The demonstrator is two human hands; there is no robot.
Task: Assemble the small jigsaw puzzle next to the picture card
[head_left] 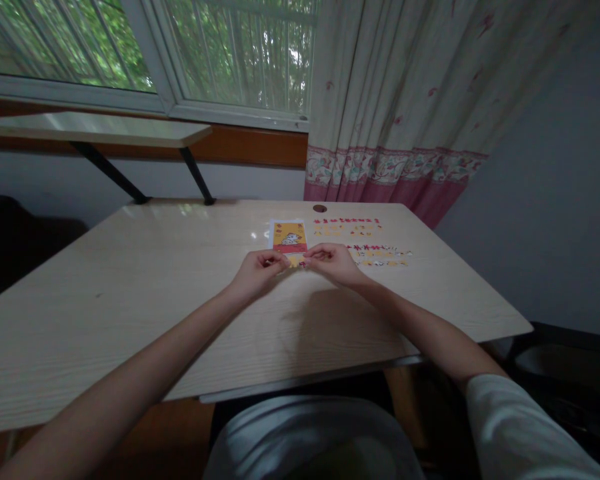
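Observation:
My left hand (254,273) and my right hand (336,263) meet over the table, thumbs and forefingers pinched. Between the fingertips are small yellow and red jigsaw pieces (295,262), and both hands grip them at the edges; how the pieces join is too small to tell. Just beyond lies a picture card (289,235) with a white cartoon animal on yellow and red. Rows of loose jigsaw pieces (347,221), red, yellow and white, are laid out on the right. My right hand hides part of the nearer rows (383,253).
The pale wooden table (145,300) has a round cable hole (320,209) at its far edge. A raised shelf (100,128) on black supports stands at the back left. Beyond are a window and a curtain (380,133); a wall is on the right.

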